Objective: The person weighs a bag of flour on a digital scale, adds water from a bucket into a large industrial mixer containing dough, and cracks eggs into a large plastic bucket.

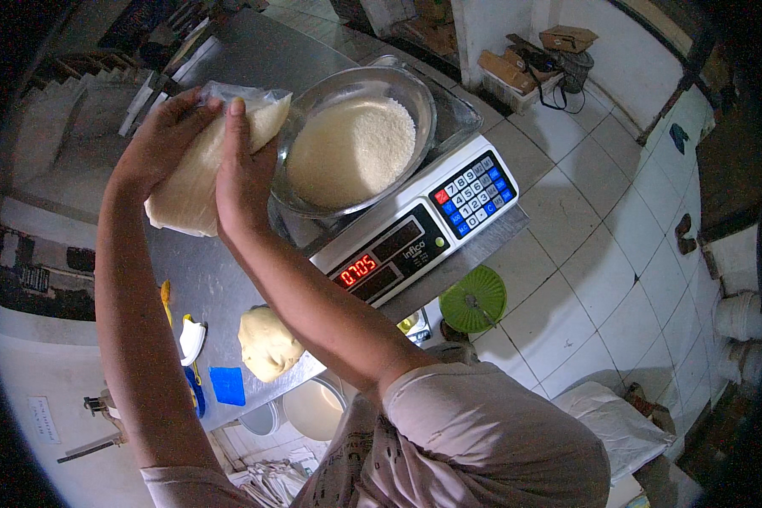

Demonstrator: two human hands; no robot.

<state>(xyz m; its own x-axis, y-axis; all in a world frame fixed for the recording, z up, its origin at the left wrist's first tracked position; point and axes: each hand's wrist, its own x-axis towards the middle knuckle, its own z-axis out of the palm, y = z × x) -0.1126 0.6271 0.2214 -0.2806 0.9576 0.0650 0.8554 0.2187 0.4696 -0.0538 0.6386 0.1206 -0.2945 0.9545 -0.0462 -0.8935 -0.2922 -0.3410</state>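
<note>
Between my two hands is a clear plastic bag [196, 182] filled with pale, cream-coloured grains or powder. My left hand [157, 140] wraps the bag's far left side, and my right hand [244, 173] presses its right side with the thumb up. The bag's clear upper end tilts toward a round metal bowl [427, 114]. White granules [356, 152] lie heaped in the bowl; I cannot tell exactly what they are. The bowl stands on a white digital scale [381, 292] with a lit red display and a keypad.
A ball of yellowish dough [268, 343], a blue scraper [227, 385] and a white-and-yellow tool [192, 339] lie on the steel table [207, 271]. Below the table's edge are a green lid [474, 299] and a pale bucket [313, 411]. Cardboard boxes [510, 72] stand by the far wall.
</note>
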